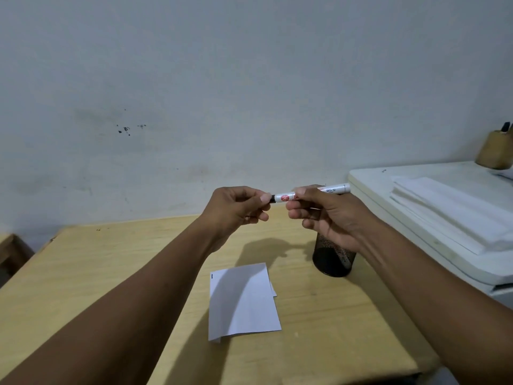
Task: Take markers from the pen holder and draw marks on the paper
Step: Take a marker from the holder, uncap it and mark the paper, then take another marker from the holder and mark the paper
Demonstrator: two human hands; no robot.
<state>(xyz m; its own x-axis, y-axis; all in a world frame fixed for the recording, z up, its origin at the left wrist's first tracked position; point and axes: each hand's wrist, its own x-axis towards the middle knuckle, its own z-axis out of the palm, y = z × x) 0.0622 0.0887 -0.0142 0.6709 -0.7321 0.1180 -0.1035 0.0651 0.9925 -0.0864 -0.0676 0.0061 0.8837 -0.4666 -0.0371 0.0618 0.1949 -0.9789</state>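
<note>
I hold a white marker (287,197) level in the air above the wooden table (97,273). My right hand (324,215) grips its barrel. My left hand (238,209) pinches the black cap end, which its fingers mostly hide. Below my right hand stands the black mesh pen holder (333,259), its top covered by that hand. A white sheet of paper (241,301) lies on the table in front of the holder, with one short dark mark near its top left corner.
A white appliance (402,218) with folded white paper or cloth (449,212) on top stands along the table's right side. A tan wooden holder (495,150) sits at its far right. A grey wall rises behind the table.
</note>
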